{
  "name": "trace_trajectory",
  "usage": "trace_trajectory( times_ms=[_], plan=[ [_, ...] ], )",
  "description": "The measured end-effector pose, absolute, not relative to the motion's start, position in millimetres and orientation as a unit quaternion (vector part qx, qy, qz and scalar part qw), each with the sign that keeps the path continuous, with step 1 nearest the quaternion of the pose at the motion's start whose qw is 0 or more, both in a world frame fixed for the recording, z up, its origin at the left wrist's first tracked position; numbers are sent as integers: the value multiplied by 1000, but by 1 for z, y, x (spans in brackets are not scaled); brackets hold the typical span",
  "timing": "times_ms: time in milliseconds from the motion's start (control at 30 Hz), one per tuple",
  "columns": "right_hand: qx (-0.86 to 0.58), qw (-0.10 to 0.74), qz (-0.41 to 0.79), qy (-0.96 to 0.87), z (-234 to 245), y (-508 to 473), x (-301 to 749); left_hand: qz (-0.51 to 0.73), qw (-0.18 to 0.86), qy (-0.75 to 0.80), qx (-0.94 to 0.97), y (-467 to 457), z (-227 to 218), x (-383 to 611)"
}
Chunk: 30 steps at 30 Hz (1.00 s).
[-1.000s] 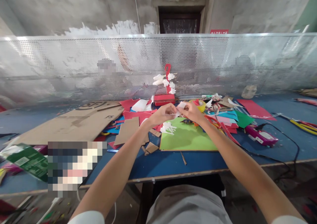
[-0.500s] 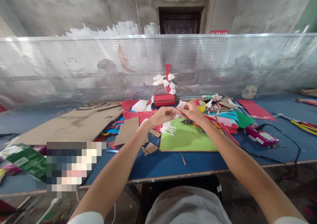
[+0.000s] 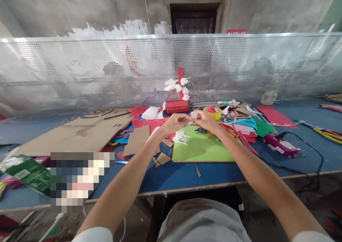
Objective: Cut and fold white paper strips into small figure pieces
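Observation:
My left hand (image 3: 175, 123) and my right hand (image 3: 206, 121) meet above the table, fingertips pinched on a small piece of white paper (image 3: 194, 115). Below them lies a lime-green sheet (image 3: 205, 151), with a cluster of white paper petals (image 3: 181, 137) on its left part. Orange-handled scissors (image 3: 229, 129) rest beside my right hand, their handles partly hidden by my forearm. Behind my hands stands a red piece decorated with white paper flowers (image 3: 184, 90), next to a red box (image 3: 176, 106).
A yellow tape roll (image 3: 213, 113) sits behind my right hand. Flattened cardboard (image 3: 77, 131) covers the left side. A purple device (image 3: 282, 145) with a black cable and yellow-handled pliers (image 3: 327, 135) lie to the right. A perforated metal screen (image 3: 149, 67) closes off the table's back.
The white paper between my fingertips sits slightly lower, and my right fingers have shifted a little around it. The view has tilted down slightly.

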State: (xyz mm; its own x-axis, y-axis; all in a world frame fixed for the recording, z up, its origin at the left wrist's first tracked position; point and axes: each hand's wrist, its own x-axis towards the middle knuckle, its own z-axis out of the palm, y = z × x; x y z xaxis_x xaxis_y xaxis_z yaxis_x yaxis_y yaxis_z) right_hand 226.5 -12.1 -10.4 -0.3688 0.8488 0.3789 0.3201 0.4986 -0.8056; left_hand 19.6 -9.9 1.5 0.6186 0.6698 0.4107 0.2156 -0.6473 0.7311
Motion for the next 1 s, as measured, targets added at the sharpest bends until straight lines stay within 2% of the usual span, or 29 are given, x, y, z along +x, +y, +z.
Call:
trace_trajectory(
  times_ms=[200, 333, 500, 667, 1000],
  plan=[
    [-384, 401, 294, -778, -11, -13, 222, 385, 308, 288, 821, -7, 1, 21],
    [-362, 421, 276, -785, -11, -11, 218, 424, 363, 297, 774, -9, 4, 22],
    [-341, 405, 332, -781, -11, -15, 215, 468, 399, 311, 724, -10, 4, 22],
    [-331, 418, 388, -752, -18, -13, 213, 489, 376, 305, 726, -4, 0, 23],
    [-386, 423, 351, -740, -16, -8, 216, 449, 298, 310, 783, 3, -3, 20]
  ],
)
